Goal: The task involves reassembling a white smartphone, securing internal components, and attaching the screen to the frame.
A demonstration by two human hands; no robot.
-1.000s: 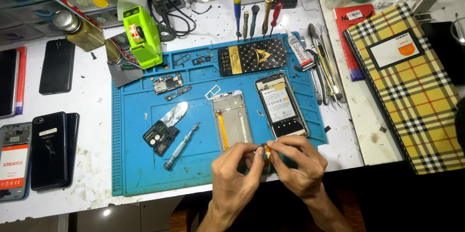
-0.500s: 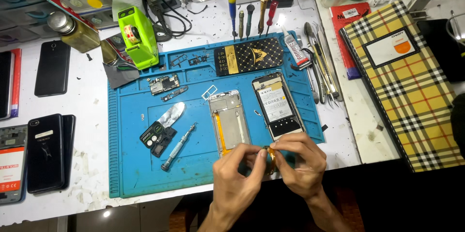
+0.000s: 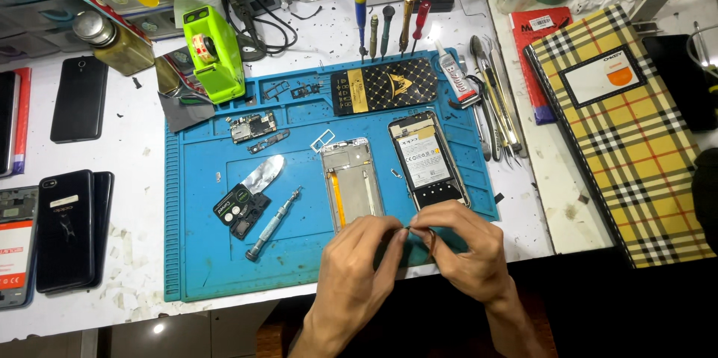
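At the front edge of the blue mat (image 3: pixel 209 268) on the counter, we pinch a tiny thin part (image 3: pixel 419 231) between left hand (image 3: pixel 357 264) and right hand (image 3: pixel 462 249); it looks light, bendable, fragile, best gripped by its ends.

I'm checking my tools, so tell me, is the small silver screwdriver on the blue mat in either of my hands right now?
No, the silver screwdriver lies on the blue mat, apart from the left hand and right hand.
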